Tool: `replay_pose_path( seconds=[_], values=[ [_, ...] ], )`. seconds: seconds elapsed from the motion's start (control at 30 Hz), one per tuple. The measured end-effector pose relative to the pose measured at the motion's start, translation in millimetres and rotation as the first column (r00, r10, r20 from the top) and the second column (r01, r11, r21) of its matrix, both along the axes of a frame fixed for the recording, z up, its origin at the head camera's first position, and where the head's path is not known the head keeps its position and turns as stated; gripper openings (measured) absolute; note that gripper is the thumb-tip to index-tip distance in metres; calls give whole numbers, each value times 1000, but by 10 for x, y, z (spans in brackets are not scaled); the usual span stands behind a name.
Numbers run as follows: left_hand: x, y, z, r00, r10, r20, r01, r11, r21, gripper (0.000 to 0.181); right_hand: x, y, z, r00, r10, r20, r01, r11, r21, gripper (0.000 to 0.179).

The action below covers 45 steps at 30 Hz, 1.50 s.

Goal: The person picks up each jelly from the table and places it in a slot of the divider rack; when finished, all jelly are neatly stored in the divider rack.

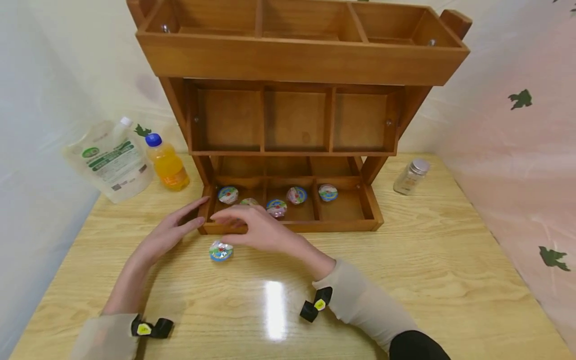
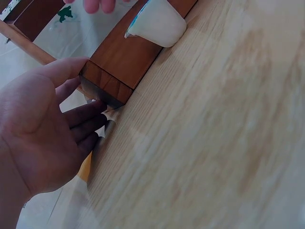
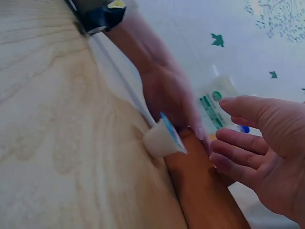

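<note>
My left hand (image 1: 164,237) rests its fingertips against the left end of the wooden rack's bottom tray (image 1: 333,227). The left wrist view shows its thumb and fingers spread around that corner. Over the tray's front edge hovers my right hand (image 1: 261,230), fingers loosely bent and, in the right wrist view, nothing between them. Below its thumb a small foil-lidded cup (image 1: 220,251) stands on the table; its white side (image 2: 162,26) shows in the left wrist view. Several similar cups lie in the tray, such as the left one (image 1: 228,195); my right hand partly covers one.
Above the bottom tray rise a middle tier (image 1: 297,122) and a top tier (image 1: 297,60), each split into three compartments. At the left stand an orange drink bottle (image 1: 168,165) and a refill pouch (image 1: 112,160). A silver-capped glass jar (image 1: 410,177) stands at right.
</note>
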<state>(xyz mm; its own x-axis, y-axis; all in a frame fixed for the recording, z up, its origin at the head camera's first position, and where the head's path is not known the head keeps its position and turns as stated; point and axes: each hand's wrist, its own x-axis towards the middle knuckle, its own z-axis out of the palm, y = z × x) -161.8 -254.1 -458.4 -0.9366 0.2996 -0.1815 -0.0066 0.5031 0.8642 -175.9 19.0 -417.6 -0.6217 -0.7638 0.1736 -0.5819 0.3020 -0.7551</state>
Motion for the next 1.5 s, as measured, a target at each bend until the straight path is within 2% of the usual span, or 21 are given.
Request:
replay_pose_path(
  seconds=[0.17, 0.57, 0.8, 1.13, 1.33, 1.5],
  values=[
    [7, -10, 2, 1000, 2, -15, -3, 1000, -14, 60, 85, -69, -64, 998, 63, 7, -63, 990, 129, 55],
    [13, -1, 3, 1000, 4, -8, -4, 1000, -16, 60, 141, -93, -137, 993, 118, -29, -106, 955, 277, 62],
    [10, 1, 8, 1000, 7, -12, -8, 1000, -16, 60, 134, -108, -195, 989, 130, -69, -105, 951, 289, 64],
    [11, -1, 8, 1000, 6, -10, -6, 1000, -17, 61, 150, -136, -212, 988, 116, -101, -80, 946, 314, 56],
    [12, -2, 7, 1000, 6, -5, -7, 1000, -23, 62, 144, -126, -203, 989, 93, -116, -55, 955, 291, 55],
    [9, -3, -1, 1000, 3, -13, -3, 1000, -26, 61, 130, -84, -170, 993, 83, -89, -60, 970, 237, 53]
  ],
)
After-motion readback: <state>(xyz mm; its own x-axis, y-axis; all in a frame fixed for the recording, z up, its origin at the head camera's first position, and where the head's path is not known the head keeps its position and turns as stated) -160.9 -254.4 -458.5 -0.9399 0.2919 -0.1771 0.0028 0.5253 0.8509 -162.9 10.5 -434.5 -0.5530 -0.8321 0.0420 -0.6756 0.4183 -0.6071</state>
